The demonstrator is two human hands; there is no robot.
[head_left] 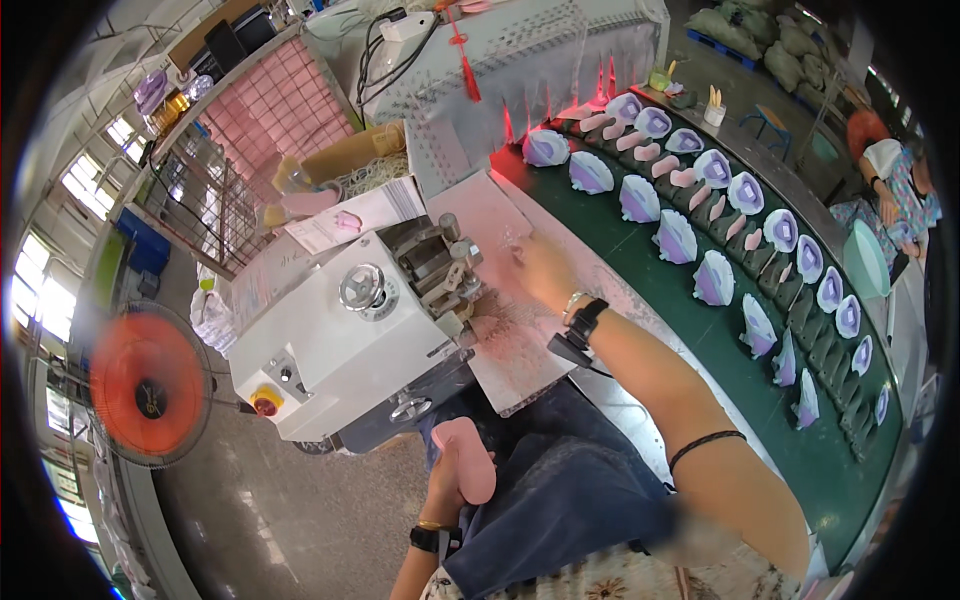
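Observation:
My left hand (448, 488) holds a pink shoe insole (468, 457) over my lap, below the front of a white machine (345, 340). My right hand (535, 268) reaches forward onto the machine's pale work plate (520, 350), next to the metal rollers (445, 265); its fingers are bent and whether they pinch anything is unclear. A black watch sits on each wrist.
A green conveyor belt (640, 250) curves along the right, carrying several lilac shoe uppers (678, 238) and pink insoles (686, 177). A red fan (148, 398) stands at the left. A wire cage and a pink panel lie behind the machine. Another person (895, 180) works at the far right.

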